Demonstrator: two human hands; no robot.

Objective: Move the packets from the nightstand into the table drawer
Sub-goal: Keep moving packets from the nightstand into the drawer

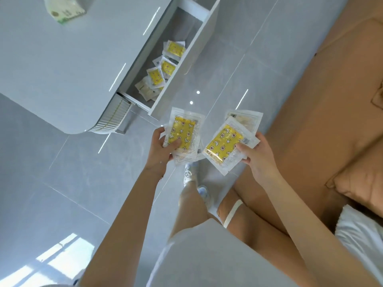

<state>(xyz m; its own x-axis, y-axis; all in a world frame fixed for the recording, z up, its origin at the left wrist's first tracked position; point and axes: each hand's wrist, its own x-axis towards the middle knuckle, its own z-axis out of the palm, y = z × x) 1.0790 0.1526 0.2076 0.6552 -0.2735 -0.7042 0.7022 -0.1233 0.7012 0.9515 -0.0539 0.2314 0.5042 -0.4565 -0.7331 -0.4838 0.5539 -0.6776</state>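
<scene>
Crinkly yellow packets [182, 133], glossy white drawer [201, 46]

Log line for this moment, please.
left grip: holds left stack | right grip: holds right stack | drawer: open, packets inside | stage: pre-drop

Nothing here is legible to me.

The packets [183, 132] I hold in my left hand [160, 150] and my right hand [257, 158] show only a yellow pattern of stars, moons and flowers, with no words I can make out. A barcode [246, 140] sits at the edge of one packet by my right thumb, its digits too small to read. One packet in the drawer [199, 48] bears a small square code [158, 62], which is blurred. The soft pack [66, 9] on the table top [62, 59] has green print, also blurred.
</scene>
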